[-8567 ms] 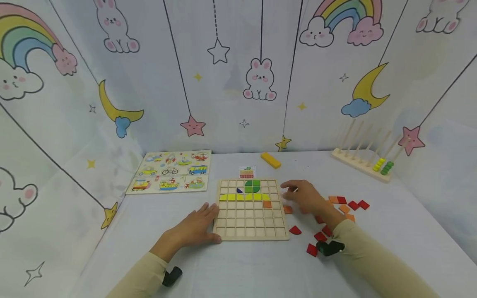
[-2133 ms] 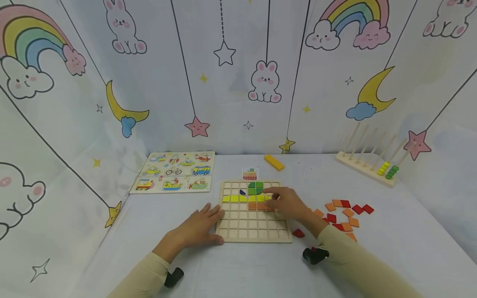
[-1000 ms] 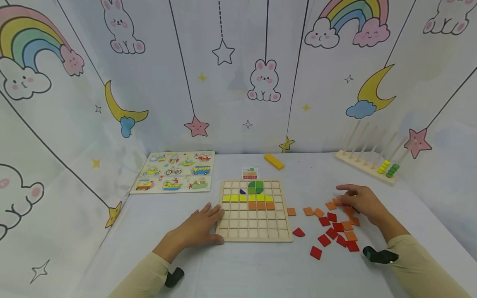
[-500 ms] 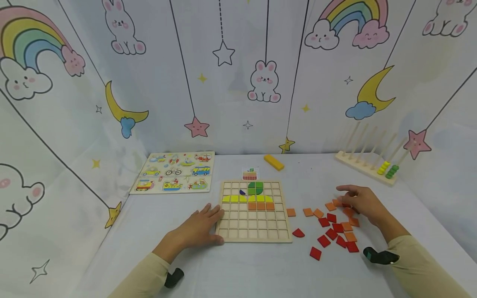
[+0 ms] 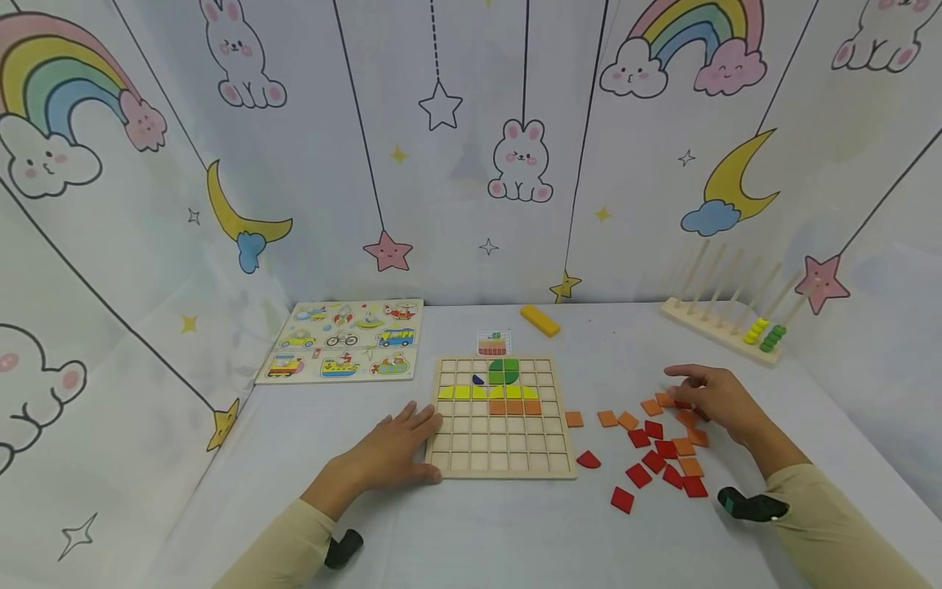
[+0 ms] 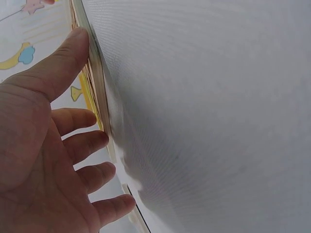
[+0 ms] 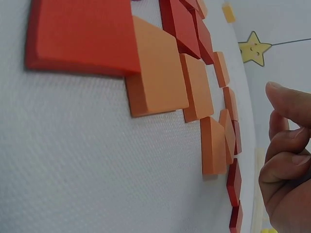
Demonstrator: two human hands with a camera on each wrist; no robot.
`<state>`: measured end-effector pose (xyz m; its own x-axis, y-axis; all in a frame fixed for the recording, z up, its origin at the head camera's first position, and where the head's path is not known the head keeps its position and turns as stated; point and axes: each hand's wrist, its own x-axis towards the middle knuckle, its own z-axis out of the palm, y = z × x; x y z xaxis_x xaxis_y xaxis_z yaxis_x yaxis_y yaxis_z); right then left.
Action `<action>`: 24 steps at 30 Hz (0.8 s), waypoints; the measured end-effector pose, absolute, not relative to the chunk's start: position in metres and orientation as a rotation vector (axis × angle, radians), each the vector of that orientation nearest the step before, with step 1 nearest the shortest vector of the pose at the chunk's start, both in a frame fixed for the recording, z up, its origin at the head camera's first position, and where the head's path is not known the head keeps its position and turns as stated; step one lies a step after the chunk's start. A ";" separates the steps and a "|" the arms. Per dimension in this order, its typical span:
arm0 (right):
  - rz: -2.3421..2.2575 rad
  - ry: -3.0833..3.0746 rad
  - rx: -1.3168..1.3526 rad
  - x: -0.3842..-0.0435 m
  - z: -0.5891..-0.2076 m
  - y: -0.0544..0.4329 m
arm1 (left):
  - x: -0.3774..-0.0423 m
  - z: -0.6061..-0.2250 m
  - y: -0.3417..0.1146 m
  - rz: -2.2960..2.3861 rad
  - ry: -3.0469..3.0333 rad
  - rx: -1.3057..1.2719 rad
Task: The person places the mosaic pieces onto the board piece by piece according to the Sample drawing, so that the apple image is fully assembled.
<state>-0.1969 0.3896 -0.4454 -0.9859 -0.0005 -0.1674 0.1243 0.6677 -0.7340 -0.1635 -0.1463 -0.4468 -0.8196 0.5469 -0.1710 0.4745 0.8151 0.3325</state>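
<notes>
My left hand (image 5: 393, 450) lies with fingers spread at the left edge of a wooden grid board (image 5: 462, 465); in the left wrist view its thumb touches the board's side. The grid holds green pieces (image 5: 504, 372), a small dark blue piece (image 5: 478, 379), a row of yellow pieces (image 5: 462, 393) and three orange tiles (image 5: 515, 406) below them. To the right, my right hand (image 5: 717, 401) hovers over scattered orange tiles (image 5: 684, 447) and red tiles (image 5: 639, 475). The right wrist view shows its fingers loosely curled with nothing visible between them, apart from the tiles.
A small picture card (image 5: 494, 343) lies behind the board, with a yellow block (image 5: 540, 321) beyond it. A vehicle puzzle (image 5: 338, 340) stands back left, a peg stand with beads (image 5: 721, 331) back right. One red rounded piece (image 5: 589, 460) lies near the board's right corner.
Orange tiles in the grid grew from one to three over the earlier frames. My right hand has since moved from the board to the tiles at right and stayed there. The left hand has kept still.
</notes>
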 end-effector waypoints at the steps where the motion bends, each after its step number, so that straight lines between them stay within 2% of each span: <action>1: -1.218 2.726 0.102 -0.197 -0.445 0.389 | -0.164 -0.447 -0.146 0.402 2.741 0.786; 24: -1.154 2.737 0.109 -0.194 -0.444 0.392 | -0.163 -0.446 -0.146 0.417 2.729 0.767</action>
<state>-0.1941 0.3918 -0.4439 -0.9830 0.0014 -0.1837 0.1325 0.6980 -0.7037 -0.1633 -0.1458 -0.4462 -0.8217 0.5398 -0.1829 0.4605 0.8178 0.3451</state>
